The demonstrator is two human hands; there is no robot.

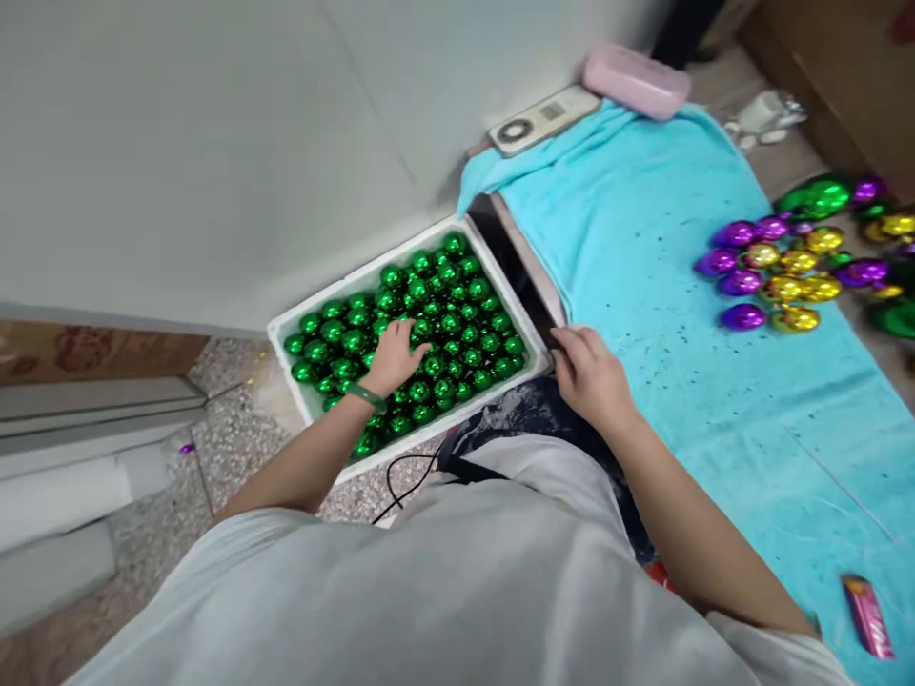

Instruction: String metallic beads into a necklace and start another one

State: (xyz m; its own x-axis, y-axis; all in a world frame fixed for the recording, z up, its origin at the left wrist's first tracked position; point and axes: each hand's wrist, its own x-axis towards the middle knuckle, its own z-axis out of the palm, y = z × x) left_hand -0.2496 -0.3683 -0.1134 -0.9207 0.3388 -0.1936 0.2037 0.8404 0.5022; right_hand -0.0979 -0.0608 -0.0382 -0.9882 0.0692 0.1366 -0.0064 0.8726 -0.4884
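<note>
A white foam box (511, 276) full of shiny green ball ornaments (468, 333) is in front of me on the left. My left hand (393, 360), with a green bangle at its wrist, reaches over the balls; thumb and fingers are apart, and the fingertips touch or nearly touch the ornaments. My right hand (593, 381) is at the edge of the blue cloth (643, 238), beside the box's near right corner. Its fingers are loosely bent, the thumb is apart, and nothing shows in its grasp.
Purple, gold and green ornaments (782, 276) lie clustered on the cloth at right. A pink case (636, 81) and a pale panel with a round dial (547, 119) sit at its far edge. A pink wrapper (867, 615) lies near. A grey wall (214, 162) borders the box.
</note>
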